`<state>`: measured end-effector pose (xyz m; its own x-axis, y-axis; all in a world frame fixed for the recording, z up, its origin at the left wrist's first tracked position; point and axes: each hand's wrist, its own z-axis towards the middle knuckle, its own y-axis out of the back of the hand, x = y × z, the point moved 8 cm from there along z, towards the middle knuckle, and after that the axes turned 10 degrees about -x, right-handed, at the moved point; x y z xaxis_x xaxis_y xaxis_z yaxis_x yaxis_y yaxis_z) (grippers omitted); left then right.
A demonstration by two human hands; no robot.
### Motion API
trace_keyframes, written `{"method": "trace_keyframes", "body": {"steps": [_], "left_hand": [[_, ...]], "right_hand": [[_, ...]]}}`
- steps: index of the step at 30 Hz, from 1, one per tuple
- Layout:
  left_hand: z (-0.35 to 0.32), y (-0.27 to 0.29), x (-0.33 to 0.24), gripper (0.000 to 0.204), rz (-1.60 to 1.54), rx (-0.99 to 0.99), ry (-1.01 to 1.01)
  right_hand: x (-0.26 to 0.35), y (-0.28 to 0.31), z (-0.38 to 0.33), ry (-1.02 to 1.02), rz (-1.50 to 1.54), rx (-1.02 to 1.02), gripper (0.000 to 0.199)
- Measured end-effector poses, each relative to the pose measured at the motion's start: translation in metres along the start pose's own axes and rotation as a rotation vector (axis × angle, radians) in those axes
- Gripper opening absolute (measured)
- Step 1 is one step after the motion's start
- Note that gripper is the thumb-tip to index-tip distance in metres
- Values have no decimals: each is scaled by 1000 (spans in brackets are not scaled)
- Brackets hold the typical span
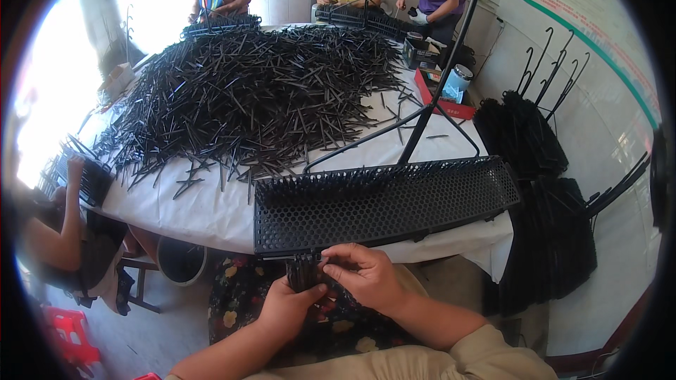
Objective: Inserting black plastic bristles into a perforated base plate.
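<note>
My left hand [283,312] is wrapped round a bundle of thin black strips [302,273], held upright below the near edge of a rack. With fingertips pinched together, my right hand [367,279] is beside the top of the bundle; whatever is between those fingers is too small to make out. Just beyond both hands stands the long black perforated rack [387,205], with a row of dark pieces along its far side and a tall rod rising from its frame. A large heap of black strips [246,91] covers much of the white-covered table [190,207].
Hooked black racks [531,141] stack against the right wall. On the table's right side are a red tray [451,107], a light-blue can [458,81] and a dark box [422,53]. Several people work around the table. A bucket [182,260] and red stool [70,338] stand lower left.
</note>
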<state>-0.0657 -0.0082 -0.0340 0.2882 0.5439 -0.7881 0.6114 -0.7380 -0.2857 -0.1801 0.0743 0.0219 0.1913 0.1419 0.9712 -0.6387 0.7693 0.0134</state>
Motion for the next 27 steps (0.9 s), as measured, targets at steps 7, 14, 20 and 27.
{"method": "trace_keyframes", "body": {"steps": [7, 14, 20, 27], "left_hand": [[-1, 0, 0, 19, -16, -1, 5], [0, 0, -2, 19, -2, -21, 3], [0, 1, -2, 18, -12, -10, 16], [-2, -1, -5, 18, -3, -1, 12]], "right_hand": [[-1, 0, 0, -8, 9, 4, 21], [-2, -1, -1, -61, 8, 40, 23], [-5, -1, -2, -93, 7, 33, 24], [-8, -2, -1, -126, 52, 31, 23]]}}
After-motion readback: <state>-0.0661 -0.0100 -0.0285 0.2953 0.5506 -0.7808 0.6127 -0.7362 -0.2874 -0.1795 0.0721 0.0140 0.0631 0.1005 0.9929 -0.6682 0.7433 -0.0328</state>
